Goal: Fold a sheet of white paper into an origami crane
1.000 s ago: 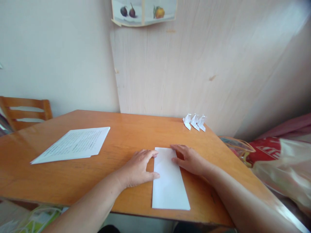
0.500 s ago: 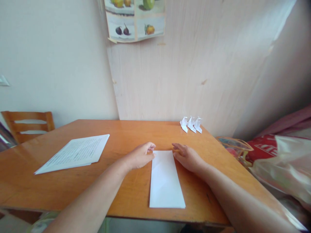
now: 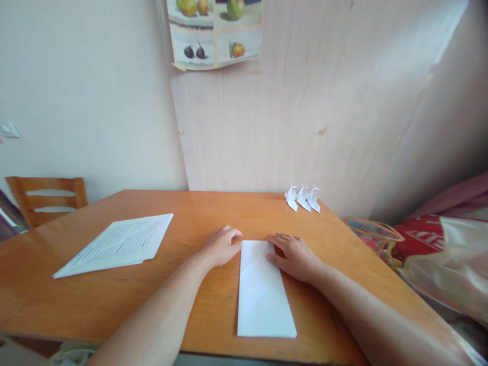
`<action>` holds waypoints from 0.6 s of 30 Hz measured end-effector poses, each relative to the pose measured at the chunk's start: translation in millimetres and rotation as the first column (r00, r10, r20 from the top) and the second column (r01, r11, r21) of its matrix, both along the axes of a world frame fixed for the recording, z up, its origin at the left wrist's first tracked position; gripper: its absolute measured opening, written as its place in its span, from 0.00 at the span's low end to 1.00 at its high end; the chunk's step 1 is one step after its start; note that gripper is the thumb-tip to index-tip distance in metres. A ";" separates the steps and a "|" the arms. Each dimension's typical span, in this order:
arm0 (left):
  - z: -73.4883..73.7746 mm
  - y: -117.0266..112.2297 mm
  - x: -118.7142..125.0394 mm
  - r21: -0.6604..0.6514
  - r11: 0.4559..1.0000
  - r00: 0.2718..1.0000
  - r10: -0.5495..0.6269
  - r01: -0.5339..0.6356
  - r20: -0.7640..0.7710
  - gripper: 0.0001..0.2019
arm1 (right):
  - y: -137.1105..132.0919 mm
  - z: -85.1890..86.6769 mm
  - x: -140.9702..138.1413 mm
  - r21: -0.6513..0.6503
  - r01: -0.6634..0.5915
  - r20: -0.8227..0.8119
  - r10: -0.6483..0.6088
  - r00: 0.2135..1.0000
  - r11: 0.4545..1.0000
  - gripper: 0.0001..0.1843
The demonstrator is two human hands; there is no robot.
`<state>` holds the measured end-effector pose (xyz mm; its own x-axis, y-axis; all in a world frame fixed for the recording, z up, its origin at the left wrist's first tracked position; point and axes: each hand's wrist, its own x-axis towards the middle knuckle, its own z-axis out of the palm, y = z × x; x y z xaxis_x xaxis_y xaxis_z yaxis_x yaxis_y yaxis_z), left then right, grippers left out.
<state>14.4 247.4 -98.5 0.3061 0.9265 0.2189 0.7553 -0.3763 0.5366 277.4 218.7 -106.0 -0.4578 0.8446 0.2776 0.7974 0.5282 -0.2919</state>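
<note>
Paper rectangle (image 3: 264, 305), white, layered, flat on orange-brown wooden tabletop (image 3: 217, 208); my right fingers (image 3: 282, 238) spread across right edge; left fingers (image 3: 232, 233) parted by far-left corner, contact unclear. Uneven push could skew layers.

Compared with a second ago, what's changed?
Left hand moved away from the wearer along the white paper's left edge; its thumb left the paper's face and is now by the far left corner, pinch unclear. Right hand drew off briefly, then returned over the far right corner. Paper, printed sheets and three folded pieces look unchanged.
</note>
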 end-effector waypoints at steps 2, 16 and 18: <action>1.7 -3.5 2.0 0.003 1.000 1.000 -0.006 0.006 -0.011 0.10 | -0.7 1.7 -1.0 -0.004 0.003 -0.012 -0.003 1.000 1.000 0.19; -2.4 -2.9 11.5 -0.135 0.987 0.909 0.136 -0.090 0.393 0.05 | -0.4 1.0 -3.9 0.066 0.073 -0.120 -0.065 0.991 0.995 0.23; 0.0 -0.6 10.2 -0.155 0.973 0.836 0.227 -0.171 0.499 0.07 | -6.8 7.9 -7.1 0.140 0.093 -0.179 -0.067 0.982 0.986 0.18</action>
